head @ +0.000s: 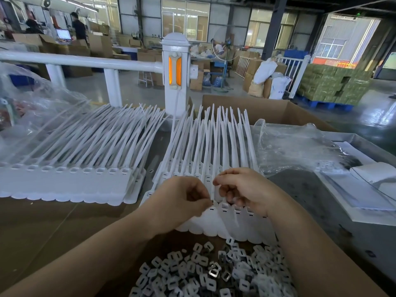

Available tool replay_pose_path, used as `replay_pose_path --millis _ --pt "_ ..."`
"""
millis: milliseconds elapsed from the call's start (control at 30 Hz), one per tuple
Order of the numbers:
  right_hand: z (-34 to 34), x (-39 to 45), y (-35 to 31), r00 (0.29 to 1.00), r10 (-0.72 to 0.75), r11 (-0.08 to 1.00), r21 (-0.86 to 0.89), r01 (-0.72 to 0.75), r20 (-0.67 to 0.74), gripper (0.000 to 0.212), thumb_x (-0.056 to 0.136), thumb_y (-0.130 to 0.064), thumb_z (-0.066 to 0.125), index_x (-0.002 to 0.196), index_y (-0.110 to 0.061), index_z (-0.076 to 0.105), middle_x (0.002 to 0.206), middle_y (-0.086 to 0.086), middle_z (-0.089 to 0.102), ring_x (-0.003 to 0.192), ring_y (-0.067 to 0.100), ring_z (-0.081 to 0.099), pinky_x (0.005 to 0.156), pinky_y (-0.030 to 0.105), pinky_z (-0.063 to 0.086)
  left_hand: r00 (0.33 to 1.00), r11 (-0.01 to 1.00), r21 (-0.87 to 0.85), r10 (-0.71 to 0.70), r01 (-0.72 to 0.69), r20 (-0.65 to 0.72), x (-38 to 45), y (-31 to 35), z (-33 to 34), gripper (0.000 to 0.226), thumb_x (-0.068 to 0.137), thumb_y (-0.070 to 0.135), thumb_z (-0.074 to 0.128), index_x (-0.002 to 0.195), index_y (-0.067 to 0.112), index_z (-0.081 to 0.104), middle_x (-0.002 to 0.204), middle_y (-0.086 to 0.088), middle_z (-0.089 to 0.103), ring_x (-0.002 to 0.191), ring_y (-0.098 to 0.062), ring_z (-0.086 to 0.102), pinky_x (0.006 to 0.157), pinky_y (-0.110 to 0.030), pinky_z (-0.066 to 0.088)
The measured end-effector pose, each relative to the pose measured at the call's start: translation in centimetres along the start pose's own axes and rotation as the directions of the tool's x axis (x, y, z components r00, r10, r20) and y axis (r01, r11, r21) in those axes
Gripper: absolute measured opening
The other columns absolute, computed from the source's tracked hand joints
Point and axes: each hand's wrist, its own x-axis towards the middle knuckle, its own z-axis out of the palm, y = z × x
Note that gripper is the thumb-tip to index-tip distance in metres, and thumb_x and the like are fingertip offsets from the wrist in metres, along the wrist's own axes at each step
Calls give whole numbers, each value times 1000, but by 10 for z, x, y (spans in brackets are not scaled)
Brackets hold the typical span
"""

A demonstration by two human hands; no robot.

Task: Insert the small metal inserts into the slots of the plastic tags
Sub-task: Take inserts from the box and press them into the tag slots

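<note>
The left hand (184, 196) is pinching a small metal insert (212, 202) at a slot of the near white plastic tags (227, 213) lying mid-bench. The right hand (242, 189), fingers curled, is holding a tag strap (212, 189). Loose inserts (205, 273) are lying heaped nearest.

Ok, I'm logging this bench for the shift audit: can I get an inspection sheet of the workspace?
Surface: brown cardboard sheet over a grey bench.
Job's things: two racks of white plastic strap tags, left and centre; pile of small metal inserts nearest the person.
Clutter: crumpled clear plastic bags; open cardboard box.
Grippers: left hand pinches something small at a tag slot; right hand pinches a strap.
Cables: nothing seen.
Surroundings: white railing, stacked cartons, distant workers.
</note>
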Motion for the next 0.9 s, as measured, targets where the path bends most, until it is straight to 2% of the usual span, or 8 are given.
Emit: replay_pose_path --millis 67,133,233,300,467,600,833,900 --pt "-2 -2 -3 999 5 1000 -13 -4 53 11 94 -16 65 91 -6 71 66 6 66 50 11 52 40 21 36 989 999 37 44 -39 -143 1 -7 1 11 84 19 76 78 25 69 73 10 71 68 -6 67 68 -22 57" --pt "-2 -4 -5 993 6 998 -59 0 114 12 92 -18 67 88 -8 72 70 6 67 53 11 53 42 20 37 953 972 180 189 -148 -237 2 -12 2 17 81 12 78 76 25 69 68 13 68 67 -2 65 64 -14 52" --pt "0 -5 -6 984 0 996 -85 15 176 15 92 -23 69 87 -10 74 71 5 68 55 11 55 42 19 37 849 830 437 476 -346 -232 1 -11 1 17 75 2 79 77 17 71 70 12 67 64 -4 62 60 -16 52" --pt "1 -6 -6 981 -7 997 -75 22 194 14 91 -23 71 89 -9 73 71 4 68 55 11 54 41 19 37 809 756 518 556 -399 -188 -1 -12 0 15 74 1 80 77 13 72 74 8 69 62 -3 61 59 -21 55" --pt "3 -5 -5 979 -24 999 -35 31 201 8 87 -14 74 89 -8 69 68 4 68 53 10 52 39 18 35 753 636 621 649 -457 -110 -2 -12 -1 7 80 4 70 75 9 71 71 1 67 56 -15 63 48 -32 54" --pt "6 -4 -5 977 -34 999 1 35 208 6 87 -10 74 84 -8 69 66 5 67 51 10 52 39 17 36 712 559 675 699 -481 -72 -2 -10 -2 19 86 13 57 72 8 69 67 -1 64 50 -17 57 43 -32 50" --pt "12 -3 -6 983 -50 999 18 48 178 6 89 -9 70 86 -7 66 65 5 66 51 8 52 38 17 34 698 530 717 711 -454 -84 -1 -12 -1 21 88 12 59 70 7 68 66 -2 63 50 -19 57 43 -35 49" --pt "13 -2 -7 986 -48 998 -31 53 158 6 90 -10 67 86 -6 66 64 4 65 50 8 51 37 17 32 759 610 668 643 -426 -104 -1 -12 3 10 86 10 67 75 10 68 72 0 65 56 -17 59 49 -35 52"
